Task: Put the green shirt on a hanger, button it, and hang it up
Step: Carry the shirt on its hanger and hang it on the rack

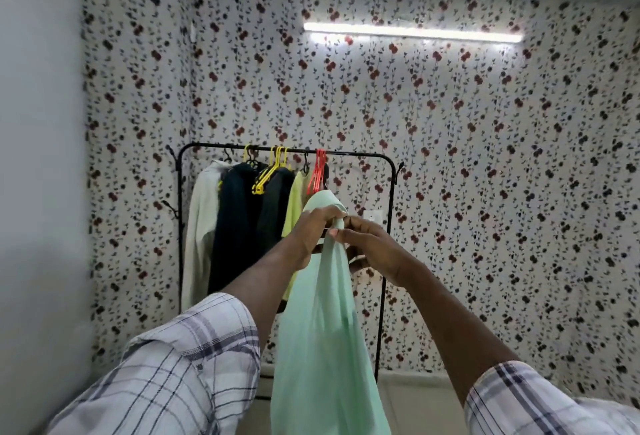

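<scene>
Plainly, the green shirt (318, 330) is held up in front of the clothes rack (356, 154), gathered at its top between two hands that almost touch. The upper fold is gripped by the left hand (317, 226), whose fingers are curled over it. Just beside it, an edge of the cloth is pinched by the right hand (372, 249), thumb pressed to the fabric. From there the shirt hangs in one long, narrow drape between the forearms, down to the bottom of the view.

The cloth is judged to be light, thin and quite limp: no shape is kept by it, and it would probably slide readily off smooth plastic. It is best taken at the collar or the shoulder seams, where the fabric is doubled, and at the front edges once buttoning is wanted. Whether a hanger is already inside cannot be told; only a dark shape is glimpsed under the hands.

No box or basket is seen; the rack alone serves as holder. On its rail are hung a pale garment (201, 226) at the left, dark garments (242, 219) and a yellow-green garment (294, 206). Bare yellow hangers (273, 171) and red hangers (319, 173) are bunched among them, the red ones just above the shirt's top.
</scene>
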